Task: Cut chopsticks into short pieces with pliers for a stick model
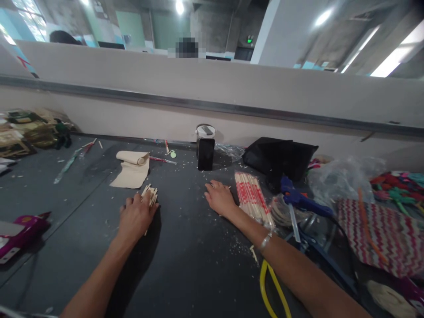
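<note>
My left hand (pixel 137 215) is closed around a bundle of short, thin wooden sticks (pixel 151 194), whose ends poke out past the thumb side above the dark table (pixel 185 256). To the right, my right hand (pixel 220 198) rests low on the tabletop with its fingers apart. Pale stick bits show by its fingertips; what lies under the palm is hidden. Right beside that hand is a clear pack of wooden chopsticks with red print (pixel 251 194). A partly unrolled piece of beige cloth (pixel 134 167) lies beyond my left hand.
A black phone (pixel 206 154) leans upright against a white device (pixel 205 131). At right are a blue glue gun (pixel 303 198), a black bag (pixel 280 157), a yellow loop-shaped handle (pixel 273 287) and a zigzag-patterned cloth (pixel 380 234). A purple tool (pixel 21 234) lies at left. A partition (pixel 212 79) runs behind.
</note>
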{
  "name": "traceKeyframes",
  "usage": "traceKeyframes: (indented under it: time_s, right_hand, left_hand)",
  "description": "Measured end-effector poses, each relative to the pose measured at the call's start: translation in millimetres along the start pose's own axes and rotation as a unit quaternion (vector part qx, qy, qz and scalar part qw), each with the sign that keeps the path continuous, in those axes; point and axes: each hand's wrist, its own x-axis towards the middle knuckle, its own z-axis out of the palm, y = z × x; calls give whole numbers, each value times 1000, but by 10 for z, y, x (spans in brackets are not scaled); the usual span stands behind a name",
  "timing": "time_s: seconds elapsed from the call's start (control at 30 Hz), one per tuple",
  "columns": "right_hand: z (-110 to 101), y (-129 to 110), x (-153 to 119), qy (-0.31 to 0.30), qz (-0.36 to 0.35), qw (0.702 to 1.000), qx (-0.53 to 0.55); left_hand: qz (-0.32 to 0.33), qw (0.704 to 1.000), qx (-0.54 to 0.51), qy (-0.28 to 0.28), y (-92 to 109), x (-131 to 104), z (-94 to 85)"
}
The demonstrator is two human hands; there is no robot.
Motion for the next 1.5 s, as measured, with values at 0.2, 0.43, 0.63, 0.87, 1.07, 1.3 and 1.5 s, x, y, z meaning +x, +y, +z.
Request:
traceKeyframes:
  time_s: [0.2,0.43,0.63,0.87,1.07,1.3,1.5]
  right_hand:
    - [-38,183,-425,4,33,999,-32]
    - [-134,204,-564,10,28,999,-23]
    - [-347,48,-860,65,1,997,45]
    - [-457,-145,-1190,112,-20,981,156]
    - [-419,-269,-1292,141,-17,964,226]
    - [-306,-289,-1353,164,-21,938,306]
    - [-332,-286,-1298,136,-14,901,411]
  left_hand:
    - [-13,999,22,-32,49,23,-76]
    - [-16,998,22,-57,122,44,-175]
    - [-42,997,-6,-70,86,85,-206]
    - [-58,991,-43,-113,64,84,-163]
    - [24,992,3,-123,159,-15,-189]
    - [-4,996,-59,-70,187,-41,-129]
    - [71,944,-307,95,240,98,-223]
